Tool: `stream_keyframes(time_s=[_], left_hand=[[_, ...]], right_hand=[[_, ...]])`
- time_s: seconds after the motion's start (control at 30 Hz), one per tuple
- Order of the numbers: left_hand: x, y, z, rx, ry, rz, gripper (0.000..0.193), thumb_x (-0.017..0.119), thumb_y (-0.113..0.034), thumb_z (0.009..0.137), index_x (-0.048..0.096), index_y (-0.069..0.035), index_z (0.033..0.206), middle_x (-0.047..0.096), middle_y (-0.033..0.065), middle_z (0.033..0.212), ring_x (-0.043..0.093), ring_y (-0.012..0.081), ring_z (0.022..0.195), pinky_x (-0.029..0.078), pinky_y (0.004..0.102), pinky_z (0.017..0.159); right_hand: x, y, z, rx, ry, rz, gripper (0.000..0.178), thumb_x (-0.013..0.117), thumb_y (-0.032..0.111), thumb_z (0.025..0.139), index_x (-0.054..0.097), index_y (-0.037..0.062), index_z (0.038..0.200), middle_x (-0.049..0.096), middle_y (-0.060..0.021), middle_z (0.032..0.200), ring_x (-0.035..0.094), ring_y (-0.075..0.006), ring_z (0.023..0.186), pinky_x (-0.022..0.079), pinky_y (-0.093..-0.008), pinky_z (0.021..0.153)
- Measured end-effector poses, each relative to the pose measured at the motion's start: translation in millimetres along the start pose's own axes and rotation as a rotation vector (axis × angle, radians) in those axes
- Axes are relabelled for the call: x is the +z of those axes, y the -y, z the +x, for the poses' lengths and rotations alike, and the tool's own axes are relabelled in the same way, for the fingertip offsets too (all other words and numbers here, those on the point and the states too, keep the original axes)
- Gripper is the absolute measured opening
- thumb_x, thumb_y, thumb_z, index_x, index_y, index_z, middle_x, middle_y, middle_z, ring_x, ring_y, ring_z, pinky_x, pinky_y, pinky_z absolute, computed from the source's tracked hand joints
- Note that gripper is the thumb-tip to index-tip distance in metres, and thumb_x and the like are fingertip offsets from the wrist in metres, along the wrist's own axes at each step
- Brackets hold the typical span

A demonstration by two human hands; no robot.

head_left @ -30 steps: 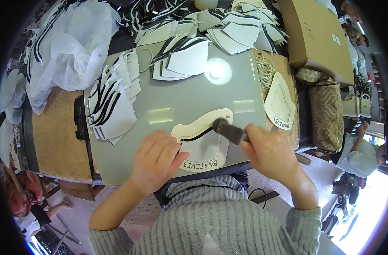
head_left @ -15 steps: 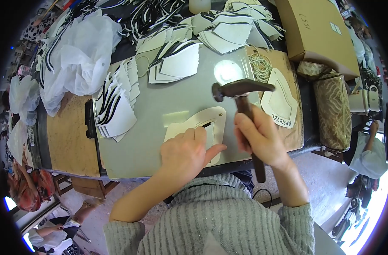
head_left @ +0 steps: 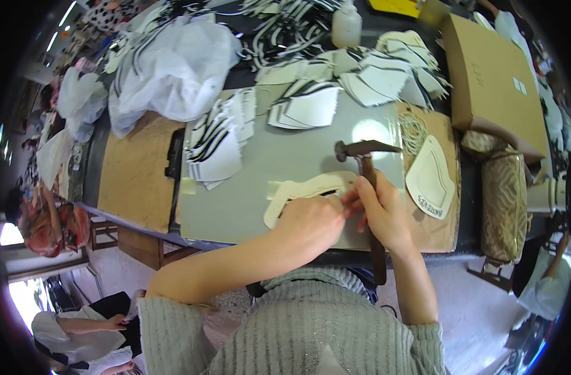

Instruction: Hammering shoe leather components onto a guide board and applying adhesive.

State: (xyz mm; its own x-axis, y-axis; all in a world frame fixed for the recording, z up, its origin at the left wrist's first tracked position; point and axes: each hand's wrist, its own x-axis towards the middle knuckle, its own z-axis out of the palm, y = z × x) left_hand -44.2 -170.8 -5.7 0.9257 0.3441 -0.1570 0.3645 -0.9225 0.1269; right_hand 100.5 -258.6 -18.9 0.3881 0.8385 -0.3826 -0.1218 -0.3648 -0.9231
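My right hand (head_left: 385, 212) is closed round the wooden handle of a hammer (head_left: 369, 147), its dark metal head up and away from me over the board. Against the right hand's fingertips, my left hand (head_left: 313, 224) is curled, its fingers pressed together; whatever they may pinch is hidden. Beneath the left hand lies a cream, curved template (head_left: 284, 195) with a slot, partly covered by the hand. A dark strip shows along the slot. To the right of the hammer rests another cream template (head_left: 431, 178) with dark handwriting.
A grey board (head_left: 235, 209) lies on the table. Stacks of white pieces with black edging (head_left: 307, 106) fan out behind, near a plastic bag (head_left: 176, 72) and a white bottle (head_left: 346, 26). String (head_left: 413, 132), a cardboard box (head_left: 495, 87) and a patterned pouch (head_left: 504, 206) are at the right.
My left hand has lifted from flat on the template and moved right to meet the right hand's fingers. The template now lies more crosswise. The hammer remains in my right hand. The view has shifted.
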Motion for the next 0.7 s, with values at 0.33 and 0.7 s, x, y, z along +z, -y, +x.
stream_keyframes(time_s=[0.33,0.7], left_hand=[[-65,104,-91,-0.557,-0.846,-0.904,0.015,0.055,0.003,0.085,0.052,-0.007,0.074,0.047,-0.0033,0.065,0.042,0.0040,0.057,0.037,0.0235,0.050],[-27,131,-60,-0.612,-0.451,-0.144,0.019,0.066,-0.019,0.090,0.061,-0.004,0.078,0.061,0.0136,0.066,0.060,0.0310,0.056,0.047,0.0416,0.053]], right_hand=[[0,5,7,0.041,0.029,0.060,0.025,0.045,0.022,0.105,0.049,-0.0024,0.102,0.067,-0.0107,0.087,0.070,-0.0154,0.069,0.049,-0.0232,0.045],[-22,16,15,-0.015,0.081,0.019,0.027,0.046,0.024,0.105,0.051,-0.0019,0.105,0.068,-0.0120,0.092,0.070,-0.0145,0.074,0.045,-0.0223,0.043]])
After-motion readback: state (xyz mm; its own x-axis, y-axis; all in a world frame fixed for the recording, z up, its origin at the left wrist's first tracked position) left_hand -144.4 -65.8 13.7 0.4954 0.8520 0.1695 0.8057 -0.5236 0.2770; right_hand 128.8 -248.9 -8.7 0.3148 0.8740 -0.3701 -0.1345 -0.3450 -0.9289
